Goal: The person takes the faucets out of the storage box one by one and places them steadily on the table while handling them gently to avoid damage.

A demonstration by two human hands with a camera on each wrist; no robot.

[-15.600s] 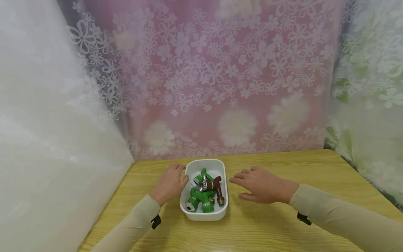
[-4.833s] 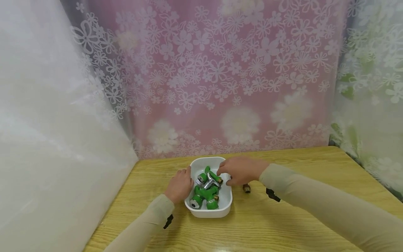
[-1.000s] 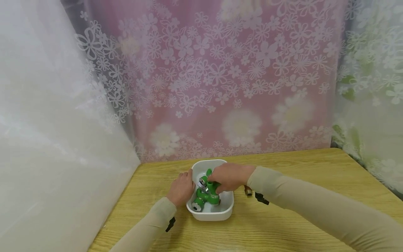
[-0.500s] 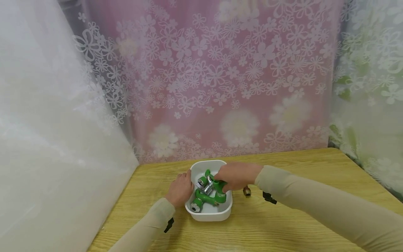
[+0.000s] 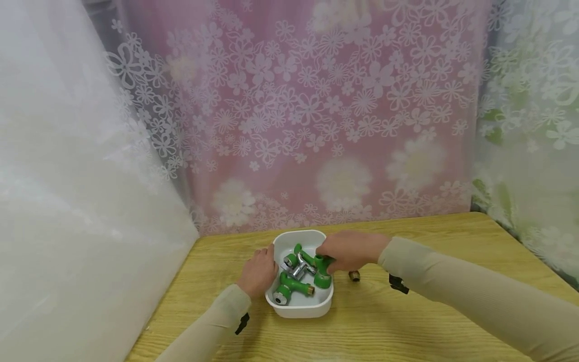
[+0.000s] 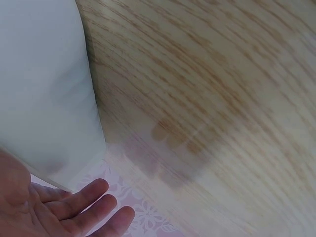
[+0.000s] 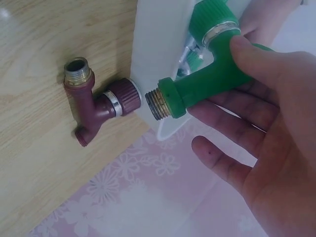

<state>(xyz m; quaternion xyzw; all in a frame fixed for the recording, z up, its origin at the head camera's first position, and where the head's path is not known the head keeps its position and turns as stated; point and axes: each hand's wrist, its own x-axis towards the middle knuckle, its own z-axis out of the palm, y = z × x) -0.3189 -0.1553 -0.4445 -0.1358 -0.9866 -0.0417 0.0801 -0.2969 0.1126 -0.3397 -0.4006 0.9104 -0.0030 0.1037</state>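
Observation:
In the right wrist view my right hand (image 7: 276, 113) grips a green tap (image 7: 207, 81) with a threaded brass end, thumb on one side and fingers on the other. The head view has this right hand (image 5: 353, 250) over the right rim of a white tub (image 5: 300, 312). My left hand (image 5: 259, 271) rests at the tub's left rim; in the left wrist view, the left hand's (image 6: 59, 212) visible fingers are loosely extended. Inside the tub lie another green tap (image 5: 296, 286), a chrome tap (image 5: 298, 271) and a further green tap (image 5: 298, 250), partly covered.
A maroon tap (image 7: 94, 106) lies on the wooden table (image 7: 34, 163) just right of the tub, mostly hidden by my right hand in the head view. A flowered pink curtain (image 5: 289, 125) hangs behind the table, and a white sheet (image 5: 90, 201) hangs at the left.
My right hand has taken hold of a green tap and moved it right, toward the tub's right rim. Earlier, the maroon tap went from the tub to the table. My left hand stays put.

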